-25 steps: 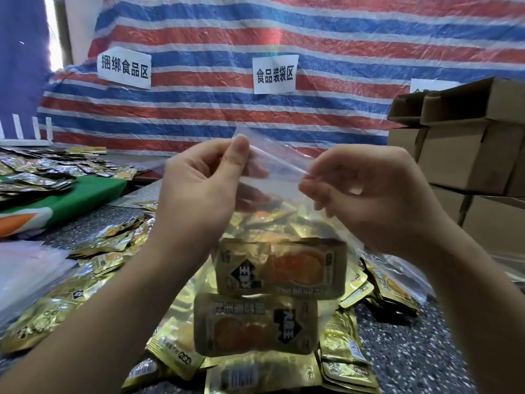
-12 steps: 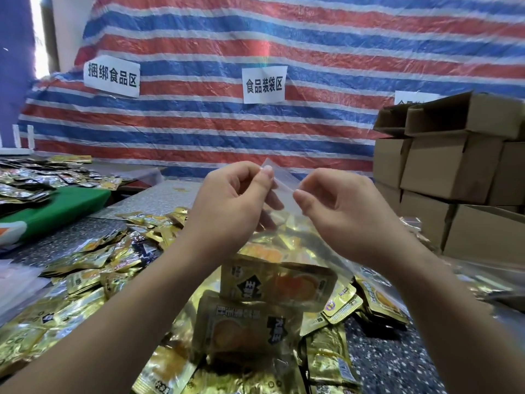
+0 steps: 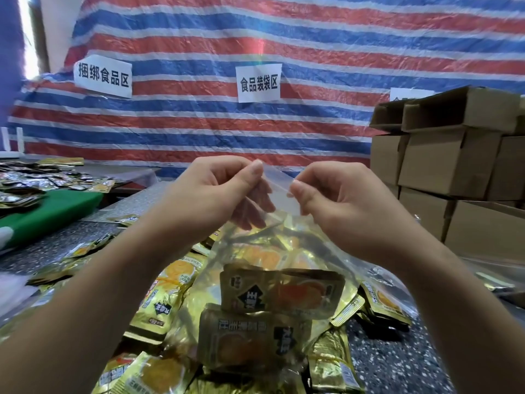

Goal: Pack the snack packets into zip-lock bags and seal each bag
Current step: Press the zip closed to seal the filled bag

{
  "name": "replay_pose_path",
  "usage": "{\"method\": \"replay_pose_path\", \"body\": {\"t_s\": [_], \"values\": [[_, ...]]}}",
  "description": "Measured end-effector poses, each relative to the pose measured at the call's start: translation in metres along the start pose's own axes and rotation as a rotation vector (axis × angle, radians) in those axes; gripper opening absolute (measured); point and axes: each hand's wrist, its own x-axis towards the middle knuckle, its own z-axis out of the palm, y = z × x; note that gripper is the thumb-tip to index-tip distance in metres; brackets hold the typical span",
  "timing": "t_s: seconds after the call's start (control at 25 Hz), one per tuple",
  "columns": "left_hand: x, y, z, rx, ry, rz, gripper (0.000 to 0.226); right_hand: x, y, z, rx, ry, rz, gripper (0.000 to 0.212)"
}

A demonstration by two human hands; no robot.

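I hold a clear zip-lock bag up in front of me by its top edge. My left hand pinches the top strip between thumb and fingers on the left. My right hand pinches the same strip a short way to the right. Inside the bag hang several gold snack packets with orange pictures and black diamond labels. Under the bag lies a loose heap of the same gold packets on the speckled table.
Stacked brown cardboard boxes stand at the right. At the far left, a green board carries more packets. A red, white and blue striped tarp with paper signs hangs behind. Clear plastic bags lie at the left edge.
Both hands and the bag have dropped lower in view as the head tilted up. The two hands have come closer together along the bag's top strip.
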Motion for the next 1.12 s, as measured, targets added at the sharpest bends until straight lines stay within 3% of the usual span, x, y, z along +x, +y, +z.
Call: {"method": "replay_pose_path", "body": {"t_s": [0.32,1.12], "values": [[-0.006,0.006,0.019,0.176,0.076,0.186,0.028,-0.006,-0.016,0.000,0.039,0.074,-0.036,0.015],[-0.006,0.001,0.020,0.244,0.125,0.138,0.019,-0.004,-0.012,0.008,0.036,0.025,0.098,0.012]]}}
